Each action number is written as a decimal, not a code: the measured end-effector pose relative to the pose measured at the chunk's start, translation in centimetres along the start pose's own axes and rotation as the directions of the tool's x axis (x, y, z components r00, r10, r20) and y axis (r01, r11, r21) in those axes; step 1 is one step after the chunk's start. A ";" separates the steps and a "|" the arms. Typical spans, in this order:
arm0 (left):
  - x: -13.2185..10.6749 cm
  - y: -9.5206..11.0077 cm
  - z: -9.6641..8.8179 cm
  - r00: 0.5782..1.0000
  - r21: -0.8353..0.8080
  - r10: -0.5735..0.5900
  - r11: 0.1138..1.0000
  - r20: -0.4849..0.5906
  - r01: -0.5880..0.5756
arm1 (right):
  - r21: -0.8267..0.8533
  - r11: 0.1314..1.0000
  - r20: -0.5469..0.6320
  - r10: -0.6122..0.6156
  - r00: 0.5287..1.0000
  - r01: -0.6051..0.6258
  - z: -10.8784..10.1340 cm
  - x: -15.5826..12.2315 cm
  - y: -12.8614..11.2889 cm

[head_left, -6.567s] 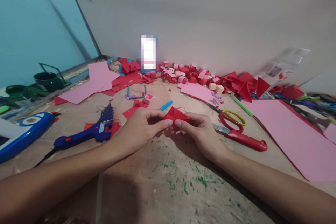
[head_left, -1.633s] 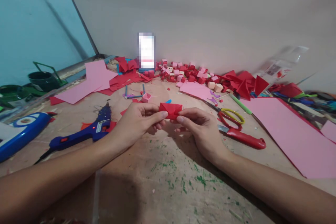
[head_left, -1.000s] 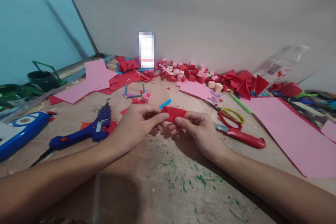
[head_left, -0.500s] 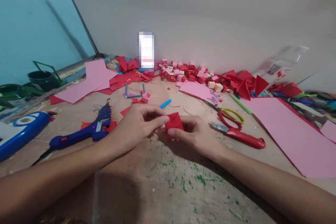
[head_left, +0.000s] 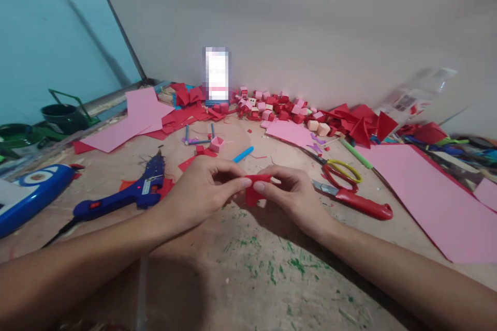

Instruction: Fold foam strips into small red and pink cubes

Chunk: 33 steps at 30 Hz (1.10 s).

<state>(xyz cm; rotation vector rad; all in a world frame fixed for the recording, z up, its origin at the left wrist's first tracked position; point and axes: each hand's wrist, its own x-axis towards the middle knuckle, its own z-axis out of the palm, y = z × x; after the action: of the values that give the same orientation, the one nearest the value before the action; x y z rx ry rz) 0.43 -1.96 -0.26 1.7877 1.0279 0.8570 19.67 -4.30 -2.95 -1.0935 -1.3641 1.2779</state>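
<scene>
A small folded piece of red paper (head_left: 253, 198) is held up in front of me at mid-table. My left hand (head_left: 212, 186) pinches its left side between thumb and fingers. On the right side, my right hand (head_left: 289, 194) grips it too, with the thumb pressed on its upper edge. Both thumb tips are close together. Fingers hide part of the paper. Just behind my hands lies a blue stick (head_left: 244, 153), and beyond it a small pink paper box (head_left: 217, 144).
A blue glue gun (head_left: 128, 197) and a blue-and-white tool (head_left: 37, 191) lie left. Scissors (head_left: 341, 173), a red-handled knife (head_left: 363, 204) and pink sheets (head_left: 435, 196) lie right. Behind are many small paper cubes (head_left: 267, 106), a lit phone (head_left: 216, 75) and a plastic bottle (head_left: 419, 94).
The red paper has turned from showing its flat square face to a narrower, edge-on folded shape. My right thumb has moved up to its top edge, near the left thumb.
</scene>
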 end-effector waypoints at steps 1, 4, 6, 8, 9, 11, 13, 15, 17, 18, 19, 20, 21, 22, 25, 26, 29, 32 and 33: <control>0.0 0.1 0.0 1.000 0.015 0.012 1.000 0.005 -0.012 | 0.001 1.000 -0.015 -0.015 1.000 0.015 0.0 0.0 0.0; -0.1 0.2 0.0 0.999 0.027 0.028 0.999 0.021 -0.028 | -0.007 0.999 -0.024 -0.051 0.998 0.051 0.0 0.0 0.0; -0.2 0.1 0.0 0.999 0.012 0.037 0.999 0.022 -0.037 | 0.006 0.999 -0.024 -0.041 0.999 0.041 0.0 0.0 0.0; -0.2 0.1 0.0 0.998 0.007 0.052 0.999 0.022 -0.052 | 0.017 1.000 -0.009 -0.020 1.000 0.020 0.0 0.0 0.1; -0.2 0.1 -0.1 0.998 0.017 0.062 0.998 0.019 -0.063 | 0.014 1.000 0.004 -0.012 1.000 0.012 -0.1 0.0 0.1; -0.2 0.0 0.0 0.997 0.057 0.080 0.995 0.009 -0.080 | -0.007 1.000 0.026 -0.007 1.000 0.007 -0.1 0.0 0.1; -0.2 -0.1 0.0 0.997 0.073 0.076 0.994 0.008 -0.076 | -0.022 1.000 0.032 -0.013 0.999 0.014 -0.2 0.1 0.1; -0.2 -0.3 0.0 0.998 0.055 0.047 0.997 0.034 -0.049 | -0.030 0.999 0.024 -0.028 0.999 0.028 -0.2 0.1 0.1; -0.1 -0.4 0.1 0.998 0.038 0.019 0.999 0.061 -0.022 | -0.035 0.999 0.020 -0.038 0.999 0.039 -0.3 0.2 0.0; -0.1 -0.4 0.1 0.998 0.037 0.013 0.999 0.066 -0.016 | -0.032 0.999 0.019 -0.039 0.999 0.039 -0.3 0.2 0.1; -0.1 -0.4 0.1 0.998 0.036 0.014 0.999 0.062 -0.016 | -0.024 0.999 0.016 -0.040 0.999 0.040 -0.3 0.2 0.1; -0.1 -0.5 0.1 0.998 0.035 0.016 0.999 0.058 -0.018 | -0.014 0.999 0.014 -0.039 0.999 0.040 -0.3 0.2 0.1; -0.1 -0.5 0.1 0.998 0.035 0.019 0.999 0.060 -0.021 | -0.005 0.999 0.008 -0.040 0.999 0.040 -0.3 0.2 0.1; -0.1 -0.5 0.1 0.998 0.043 0.021 0.999 0.065 -0.024 | 0.001 0.999 0.000 -0.041 0.999 0.041 -0.3 0.2 0.1; -0.3 -0.5 0.1 0.997 0.103 0.015 0.994 0.072 -0.023 | 0.003 0.999 -0.015 -0.037 0.999 0.037 -0.2 0.3 0.2; -0.3 -0.4 0.2 0.998 0.120 0.010 0.993 0.068 -0.018 | 0.008 0.999 -0.018 -0.032 0.999 0.032 -0.2 0.3 0.2; -0.4 -0.2 0.2 0.997 0.099 -0.001 0.995 0.078 -0.006 | 0.044 0.999 -0.028 -0.015 0.999 0.016 -0.2 0.3 0.3; -0.5 -0.1 0.3 0.995 0.108 0.003 0.994 0.099 -0.014 | 0.081 0.997 -0.046 -0.005 0.999 0.009 -0.2 0.3 0.4; -0.5 -0.2 0.3 0.995 0.126 0.008 0.992 0.095 -0.020 | 0.087 0.996 -0.047 -0.004 0.999 0.008 -0.2 0.4 0.4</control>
<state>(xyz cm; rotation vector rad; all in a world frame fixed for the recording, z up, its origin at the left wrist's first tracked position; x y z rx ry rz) 0.42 -2.44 -0.57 1.9251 1.0294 0.7226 19.86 -3.88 -3.33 -1.0523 -1.2649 1.2878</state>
